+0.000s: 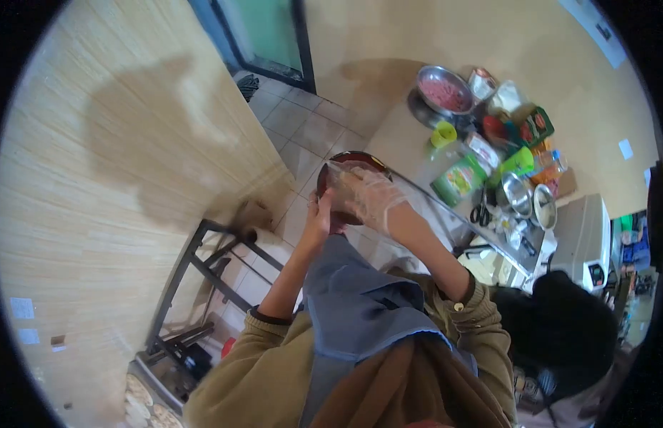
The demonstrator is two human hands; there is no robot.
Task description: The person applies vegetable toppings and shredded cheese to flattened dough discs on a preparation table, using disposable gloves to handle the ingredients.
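Observation:
A dark reddish-brown bowl point(358, 157) is held in front of my body, above the tiled floor. My left hand point(319, 222) is bare and wraps round the near left side of the bowl, thumb up along its wall. A loose, clear plastic glove point(392, 192) covers my right hand point(367, 197). That hand reaches over the bowl from the right, fingers stretched out into it. What lies in the bowl is mostly hidden by my hands.
On the counter to the right stand a metal bowl point(444, 90) of pink minced meat, a yellow-green cup point(443, 134), a green-labelled container point(458, 180), scissors point(480, 214) and smaller metal bowls point(515, 194). A white appliance point(585, 239) stands beyond. A black metal frame point(221, 285) is at left.

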